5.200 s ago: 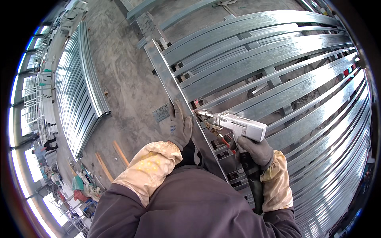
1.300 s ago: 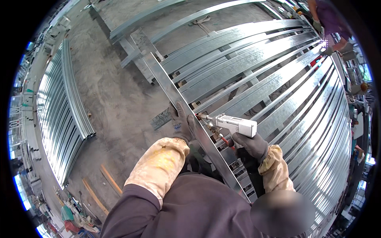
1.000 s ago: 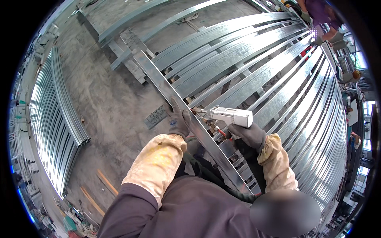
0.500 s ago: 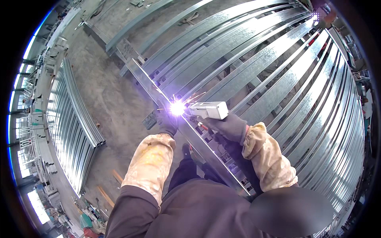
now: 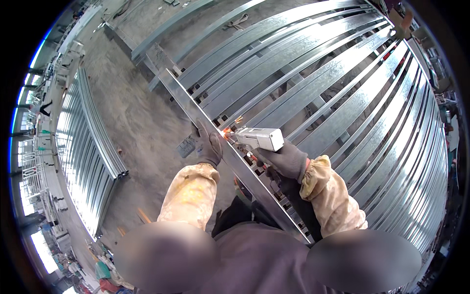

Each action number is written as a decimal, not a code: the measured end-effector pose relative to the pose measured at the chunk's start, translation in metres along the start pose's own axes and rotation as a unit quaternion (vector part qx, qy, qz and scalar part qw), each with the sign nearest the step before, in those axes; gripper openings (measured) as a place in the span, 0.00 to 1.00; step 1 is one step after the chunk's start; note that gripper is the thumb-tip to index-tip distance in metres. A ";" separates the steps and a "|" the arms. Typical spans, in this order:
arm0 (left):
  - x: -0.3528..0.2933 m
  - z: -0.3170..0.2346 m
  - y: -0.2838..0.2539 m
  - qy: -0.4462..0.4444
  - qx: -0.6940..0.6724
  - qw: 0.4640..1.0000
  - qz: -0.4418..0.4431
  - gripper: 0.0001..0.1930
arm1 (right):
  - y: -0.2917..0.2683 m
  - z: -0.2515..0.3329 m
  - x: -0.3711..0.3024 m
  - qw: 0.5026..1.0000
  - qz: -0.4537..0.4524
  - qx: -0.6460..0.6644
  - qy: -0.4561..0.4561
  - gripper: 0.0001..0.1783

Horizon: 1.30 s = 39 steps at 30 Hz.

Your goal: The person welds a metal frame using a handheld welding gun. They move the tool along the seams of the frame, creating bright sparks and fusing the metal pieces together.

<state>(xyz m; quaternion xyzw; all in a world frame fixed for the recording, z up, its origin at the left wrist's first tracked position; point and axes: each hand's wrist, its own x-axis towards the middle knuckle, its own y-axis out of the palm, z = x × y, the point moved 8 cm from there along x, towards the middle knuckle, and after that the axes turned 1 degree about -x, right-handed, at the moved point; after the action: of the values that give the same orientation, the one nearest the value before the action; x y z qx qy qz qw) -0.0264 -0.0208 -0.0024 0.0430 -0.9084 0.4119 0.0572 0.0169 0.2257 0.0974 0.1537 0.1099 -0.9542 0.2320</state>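
Observation:
My right hand (image 5: 284, 159), in a dark grey glove, is closed around a boxy silver-white welding gun (image 5: 264, 139). The gun's nozzle points left at the long flat steel rail (image 5: 262, 193), with a small orange glow and a few sparks at its tip. Close by on the left, my gloved left hand (image 5: 210, 144) lies against the outer edge of this rail. Its fingers are stretched out along the metal, just short of the glowing spot. Tan protective sleeves cover both forearms. Small square tube ends (image 5: 196, 88) line the rail's inner side.
Long galvanized steel bars (image 5: 323, 83) fan out to the right and far side. A stack of metal profiles (image 5: 90, 152) lies on the floor at left. A small grey plate (image 5: 186, 146) is beside my left hand. Far right, another person's hand (image 5: 405, 22) shows.
The bright white-violet arc has died down to a small orange glow with fewer sparks. My left hand has moved slightly up along the rail; the gun has stayed almost in place.

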 end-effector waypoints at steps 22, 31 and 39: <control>0.003 -0.011 -0.013 0.073 -0.011 0.995 -0.068 0.40 | 0.015 0.035 0.003 0.993 0.007 -0.107 0.045 0.29; 0.002 -0.006 -0.012 0.059 0.012 0.997 -0.045 0.40 | 0.003 0.037 -0.002 0.994 0.002 -0.091 0.062 0.29; 0.003 -0.009 -0.009 0.066 -0.007 0.997 -0.043 0.40 | -0.025 0.015 -0.033 0.986 -0.033 0.152 0.055 0.25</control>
<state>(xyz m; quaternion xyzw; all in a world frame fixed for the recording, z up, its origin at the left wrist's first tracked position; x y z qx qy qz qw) -0.0275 -0.0197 0.0102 0.0546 -0.9030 0.4043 0.1349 0.0295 0.2568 0.1265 0.2354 -0.0188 -0.9571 0.1677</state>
